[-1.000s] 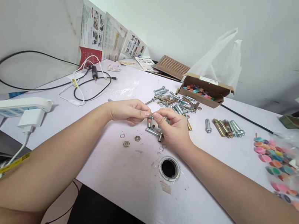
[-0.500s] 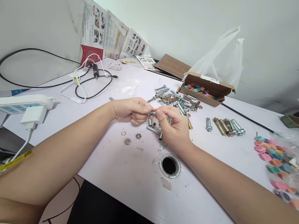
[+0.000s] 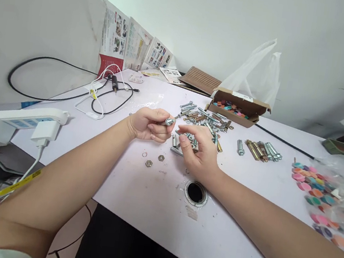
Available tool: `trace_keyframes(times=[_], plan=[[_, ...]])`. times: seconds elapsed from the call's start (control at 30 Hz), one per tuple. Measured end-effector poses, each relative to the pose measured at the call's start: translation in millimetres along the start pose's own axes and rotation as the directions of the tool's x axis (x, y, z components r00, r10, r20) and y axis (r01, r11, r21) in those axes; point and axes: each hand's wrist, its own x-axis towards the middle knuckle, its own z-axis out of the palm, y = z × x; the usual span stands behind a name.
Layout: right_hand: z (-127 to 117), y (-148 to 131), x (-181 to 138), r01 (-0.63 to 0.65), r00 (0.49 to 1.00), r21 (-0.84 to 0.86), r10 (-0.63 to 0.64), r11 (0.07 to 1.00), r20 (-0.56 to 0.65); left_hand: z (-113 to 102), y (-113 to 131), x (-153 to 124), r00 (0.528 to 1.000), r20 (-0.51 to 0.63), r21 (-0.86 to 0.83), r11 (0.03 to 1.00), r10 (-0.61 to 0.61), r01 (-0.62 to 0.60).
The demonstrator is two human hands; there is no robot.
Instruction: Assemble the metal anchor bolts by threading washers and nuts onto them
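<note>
I have the left hand (image 3: 151, 125) pinching a silvery bolt (image 3: 169, 121) between thumb and fingertips, above the table near the middle of my view. Taking the bolt as the dial's centre, the right hand (image 3: 200, 152) is at four o'clock, thumb and fingers spread; I can't tell whether it brushes any hardware behind it.

The bolt's bright, nut-like end faces out of the grip; the rest is hidden in the fingers. At six o'clock, two hex nuts (image 3: 148, 164) lie flat; at five, a metal-rimmed hole (image 3: 196, 194) pierces the glossy white tabletop (image 3: 155, 199), which has scuffs around it.

Toward three o'clock I see loose fasteners (image 3: 208, 116), partly covered by the right hand, then a row of sleeve bolts (image 3: 262, 151). Farther out, coloured discs (image 3: 315, 185) blur under clear plastic at my right edge. A cardboard box (image 3: 236, 108) of coloured pieces sits between two and three, a power strip (image 3: 21, 119) at nine, printed leaflets (image 3: 136, 44) at eleven, against a pale wall (image 3: 207, 22).
</note>
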Motion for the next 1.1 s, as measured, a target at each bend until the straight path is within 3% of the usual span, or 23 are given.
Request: trace_keyframes(times=[0.1, 0.2, 0.27, 0.37, 0.5, 0.67, 0.87, 0.97, 1.03, 1.07, 1.1], plan=[[3.1, -1.9, -1.3, 0.026, 0.982, -0.011, -0.023, 1.0, 0.188, 1.2, 2.0, -2.1, 1.0, -0.004, 0.014, 1.0, -0.007, 0.007], [6.9, -4.0, -3.9, 0.019, 0.912, -0.026, -0.007, 0.999, 0.409, 2.2, 2.8, -2.5, 1.0, -0.026, 0.029, 1.0, -0.009, 0.01], [8.3, -5.5, -5.6, 0.033, 0.883, -0.043, -0.009, 0.999, 0.469, 2.6, 2.8, -1.8, 0.999, -0.033, 0.02, 1.0, -0.01, 0.011], [8.4, -6.2, -5.9, 0.036, 0.9, -0.06, -0.007, 0.998, 0.436, 1.9, 2.1, -0.2, 0.999, -0.036, 0.021, 1.0, -0.02, 0.021], [6.6, -1.2, -1.6, -0.099, 0.951, -0.151, 0.138, 0.984, 0.278, -0.7, 1.8, 0.3, 0.999, -0.042, 0.056, 0.998, -0.017, 0.02], [5.0, 4.7, 1.8, -0.227, 0.912, -0.286, 0.307, 0.931, 0.274, 1.5, 7.1, -3.1, 0.993, -0.116, 0.085, 0.996, 0.021, -0.011], [4.8, -0.2, -2.5, -0.101, 0.915, -0.277, 0.199, 0.955, 0.351, 6.1, 15.2, -6.4, 0.968, -0.247, 0.117, 0.993, 0.053, -0.024], [-10.3, -1.1, 9.2, -0.067, 0.92, -0.323, 0.184, 0.944, 0.346, 5.5, 16.9, -7.6, 0.964, -0.258, 0.119, 0.992, 0.06, -0.03], [-29.9, -1.4, 23.9, -0.094, 0.893, -0.364, 0.24, 0.927, 0.381, 4.5, 17.3, -8.1, 0.966, -0.252, 0.124, 0.992, 0.064, -0.033], [-41.4, -1.8, 31.7, -0.136, 0.852, -0.378, 0.303, 0.916, 0.427, 3.8, 17.4, -8.2, 0.967, -0.246, 0.129, 0.991, 0.063, -0.032], [-52.8, -2.2, 38.9, -0.183, 0.775, -0.392, 0.378, 0.901, 0.507, 2.8, 17.4, -8.1, 0.969, -0.241, 0.134, 0.991, 0.06, -0.027]])
